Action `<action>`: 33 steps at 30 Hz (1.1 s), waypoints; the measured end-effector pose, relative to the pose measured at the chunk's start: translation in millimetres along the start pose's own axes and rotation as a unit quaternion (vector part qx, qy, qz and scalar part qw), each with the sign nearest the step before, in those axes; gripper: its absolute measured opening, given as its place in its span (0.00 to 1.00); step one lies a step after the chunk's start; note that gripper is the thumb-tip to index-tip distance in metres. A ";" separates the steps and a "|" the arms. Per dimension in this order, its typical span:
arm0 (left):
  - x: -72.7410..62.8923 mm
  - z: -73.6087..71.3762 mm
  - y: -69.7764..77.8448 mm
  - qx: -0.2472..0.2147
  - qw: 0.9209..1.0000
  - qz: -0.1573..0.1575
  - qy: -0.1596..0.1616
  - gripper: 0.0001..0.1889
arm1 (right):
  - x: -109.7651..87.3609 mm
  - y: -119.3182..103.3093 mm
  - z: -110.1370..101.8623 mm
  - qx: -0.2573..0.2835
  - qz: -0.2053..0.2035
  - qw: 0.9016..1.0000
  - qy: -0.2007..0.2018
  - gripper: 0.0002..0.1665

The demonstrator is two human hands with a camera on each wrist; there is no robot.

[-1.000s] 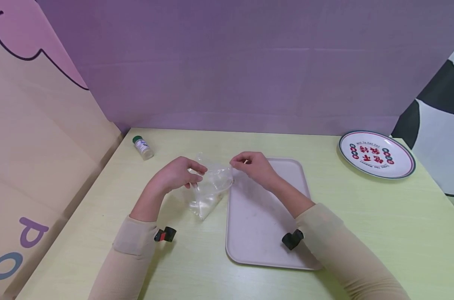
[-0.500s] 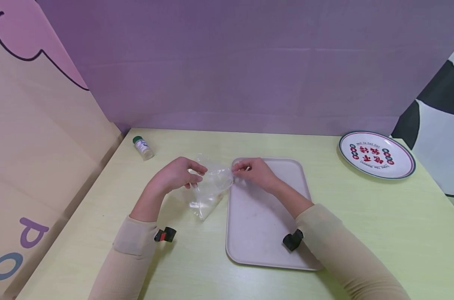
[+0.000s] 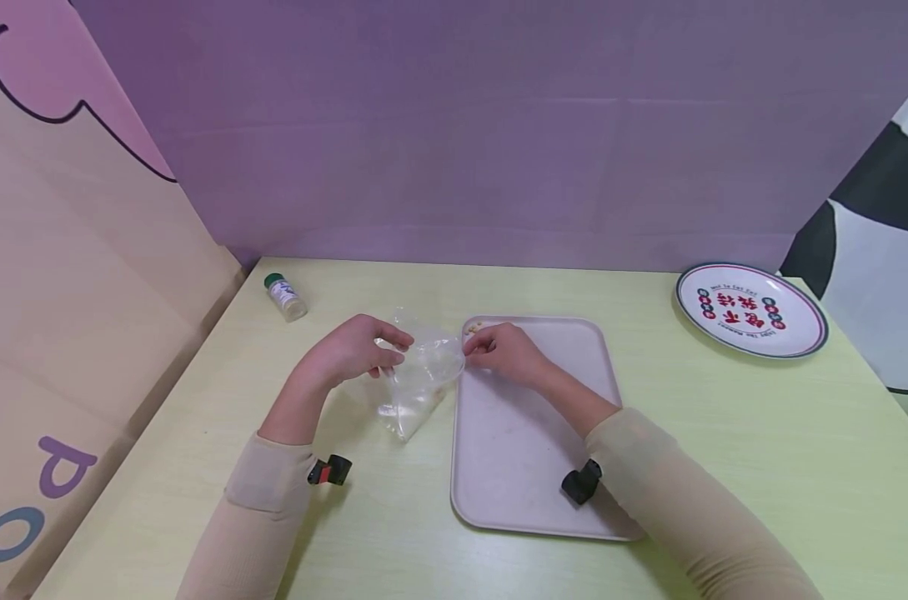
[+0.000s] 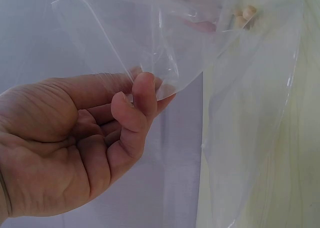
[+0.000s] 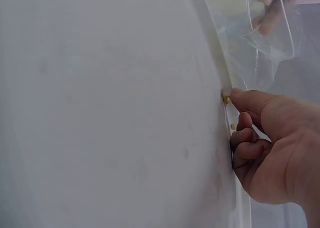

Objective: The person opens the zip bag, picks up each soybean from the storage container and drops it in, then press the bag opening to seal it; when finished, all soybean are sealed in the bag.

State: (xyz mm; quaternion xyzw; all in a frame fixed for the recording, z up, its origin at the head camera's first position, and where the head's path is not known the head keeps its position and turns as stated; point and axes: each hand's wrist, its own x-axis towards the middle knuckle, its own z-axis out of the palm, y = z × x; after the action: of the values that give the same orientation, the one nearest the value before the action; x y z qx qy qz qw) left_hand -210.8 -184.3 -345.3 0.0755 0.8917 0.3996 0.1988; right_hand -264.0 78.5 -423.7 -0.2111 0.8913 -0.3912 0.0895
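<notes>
A clear plastic bag (image 3: 416,383) hangs from my left hand (image 3: 356,348), pinched by its upper edge between thumb and fingers. Its mouth bulges toward the right. In the left wrist view, small beige pieces (image 4: 246,12) show through the film. My right hand (image 3: 509,354) is at the left edge of the pale tray (image 3: 524,467), fingers curled, thumb tip right at the bag's rim. Small yellowish pieces (image 5: 226,98) lie on the tray's edge beside that thumb; in the head view such bits show at the far left corner. I cannot tell whether the right fingers pinch anything.
A small green-capped bottle (image 3: 285,297) lies at the table's back left. An oval plate (image 3: 754,337) with red lettering lies at the back right. A purple panel (image 3: 499,133) stands behind the table, and a beige panel (image 3: 101,275) borders it on the left.
My right hand has moved down and slightly nearer along the tray's left edge, uncovering yellowish bits at its far left corner. The left hand and the bag have hardly moved.
</notes>
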 end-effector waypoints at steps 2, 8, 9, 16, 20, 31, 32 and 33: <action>-0.1 0.1 0.0 -0.001 1.000 -0.001 0.001 0.18 | 0.0 -0.1 0.7 -0.008 -0.002 1.000 0.003 0.06; -0.6 0.4 0.5 -0.001 1.000 -0.002 0.001 0.18 | 0.5 0.7 2.7 -0.024 0.000 1.000 0.006 0.06; -0.6 0.5 0.6 -0.001 1.000 -0.002 0.001 0.18 | 0.6 0.8 2.9 -0.026 0.002 1.000 0.006 0.06; -0.6 0.7 1.4 -0.003 1.000 -0.005 0.001 0.18 | 1.4 0.1 4.0 -0.041 0.013 0.999 -0.001 0.05; -1.1 1.6 2.5 -0.008 1.000 -0.007 0.001 0.18 | 1.2 -1.5 4.0 -0.052 0.016 0.999 -0.005 0.04; -1.6 0.6 2.4 -0.006 1.000 0.005 0.000 0.19 | 1.6 0.8 4.9 -0.051 0.020 0.998 -0.010 0.03; -1.2 0.6 2.2 -0.005 1.000 0.005 0.000 0.19 | 1.6 1.1 5.0 -0.050 0.018 0.999 -0.009 0.03; -1.1 0.6 2.2 -0.004 1.000 0.005 0.000 0.19 | 1.5 1.2 5.0 -0.047 0.019 0.999 -0.009 0.03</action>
State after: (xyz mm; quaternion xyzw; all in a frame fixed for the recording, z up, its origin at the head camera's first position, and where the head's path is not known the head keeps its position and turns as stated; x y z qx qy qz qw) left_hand -209.7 -182.8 -343.7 0.0787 0.8896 0.4045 0.1971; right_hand -264.1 75.2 -428.0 -0.2014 0.9119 -0.3448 0.0946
